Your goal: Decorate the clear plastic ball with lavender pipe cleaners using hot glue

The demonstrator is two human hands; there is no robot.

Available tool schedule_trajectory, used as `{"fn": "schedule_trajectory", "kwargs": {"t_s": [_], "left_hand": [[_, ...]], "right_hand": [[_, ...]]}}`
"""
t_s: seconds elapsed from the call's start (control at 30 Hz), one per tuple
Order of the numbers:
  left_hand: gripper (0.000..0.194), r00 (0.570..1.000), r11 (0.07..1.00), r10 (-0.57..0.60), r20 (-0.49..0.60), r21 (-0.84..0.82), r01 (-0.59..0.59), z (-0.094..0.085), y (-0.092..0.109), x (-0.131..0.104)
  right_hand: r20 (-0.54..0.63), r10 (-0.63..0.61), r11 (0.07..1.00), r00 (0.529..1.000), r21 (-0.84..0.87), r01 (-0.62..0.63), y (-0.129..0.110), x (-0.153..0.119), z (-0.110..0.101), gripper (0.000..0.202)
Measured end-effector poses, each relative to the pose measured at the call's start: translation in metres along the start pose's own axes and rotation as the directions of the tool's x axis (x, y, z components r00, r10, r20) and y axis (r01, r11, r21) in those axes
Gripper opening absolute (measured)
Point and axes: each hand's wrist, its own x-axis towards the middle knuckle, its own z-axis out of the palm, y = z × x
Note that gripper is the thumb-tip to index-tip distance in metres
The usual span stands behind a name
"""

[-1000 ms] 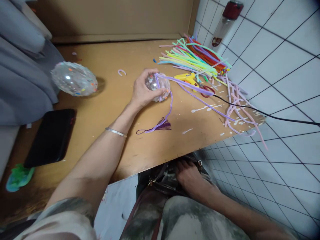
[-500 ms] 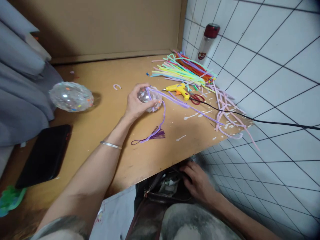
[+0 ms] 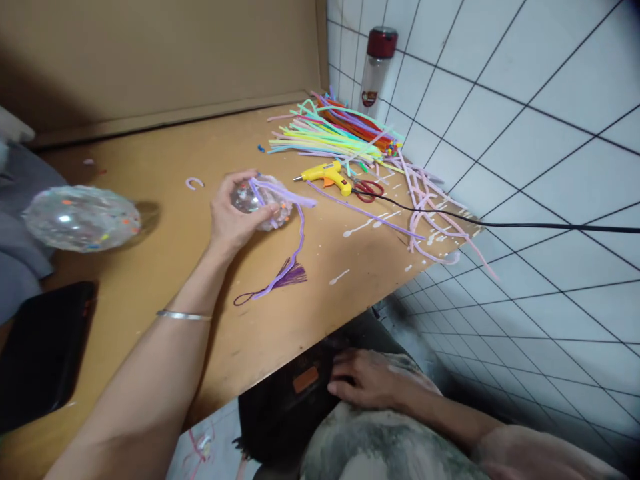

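My left hand (image 3: pixel 233 210) is closed around a clear, rounded ornament (image 3: pixel 275 193) with coloured specks; its thumb presses over the front. Light purple pipe cleaners (image 3: pixel 300 198) lie across the ornament and stick out to the right. One thin purple strand hangs down to a dark purple tassel (image 3: pixel 293 273) with a loop, lying on the table. Below the table edge, my right hand (image 3: pixel 363 378) has bent fingers at the side of a dark bag (image 3: pixel 280 407) on my lap. Its fingertips are partly hidden against the bag.
A yellow glue gun (image 3: pixel 327 175), red-handled scissors (image 3: pixel 369 191) and a black cord lie right of the ornament. Behind are bundled pipe cleaners (image 3: pixel 325 137) and a red-capped bottle (image 3: pixel 377 67). At left are a second clear ornament (image 3: pixel 83 219) and a black phone-like slab (image 3: pixel 45 353).
The view has shifted right. My right hand has come out of the bag's zipped opening and sits on its side; an orange patch now shows there. My left hand keeps the ornament.
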Motion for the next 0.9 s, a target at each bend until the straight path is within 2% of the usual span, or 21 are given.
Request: {"fn": "schedule_trajectory", "kwargs": {"t_s": [0.03, 0.07, 0.17, 0.27, 0.4, 0.77, 0.9], "left_hand": [[0.056, 1.0, 1.0, 0.011, -0.014, -0.002, -0.011, 0.0, 0.001, 0.0], [0.055, 1.0, 1.0, 0.016, -0.025, -0.006, -0.016, 0.0, 0.001, 0.0], [0.057, 0.999, 1.0, -0.004, -0.035, 0.023, 0.004, 0.0, 0.003, 0.0], [0.053, 0.999, 0.999, -0.011, -0.04, 0.051, 0.013, 0.0, 0.005, 0.001], [0.052, 0.998, 0.996, -0.05, -0.037, 0.077, 0.052, -0.001, 0.009, 0.001], [0.055, 0.997, 0.999, -0.039, -0.063, 0.031, 0.041, -0.001, 0.009, -0.001], [0.053, 0.997, 0.998, -0.038, -0.069, 0.047, 0.041, -0.001, 0.01, 0.0]], "right_hand": [[-0.107, 0.108, 0.994, 0.988, 0.022, -0.106, 0.008, 0.002, 0.006, 0.028], [-0.179, 0.165, 0.986, 0.97, 0.028, -0.163, 0.015, 0.004, 0.011, 0.026], [-0.219, 0.106, 0.987, 0.97, -0.097, -0.129, 0.029, 0.008, 0.024, 0.038], [-0.178, -0.01, 0.975, 0.984, -0.218, -0.03, 0.031, 0.011, 0.025, 0.049], [-0.094, -0.11, 0.971, 0.989, -0.224, 0.087, 0.027, 0.015, 0.017, 0.051], [-0.038, -0.033, 0.987, 0.999, -0.158, 0.026, 0.026, 0.019, 0.017, 0.056], [-0.06, -0.024, 0.984, 0.998, -0.178, 0.013, 0.025, 0.015, 0.02, 0.054]]}}
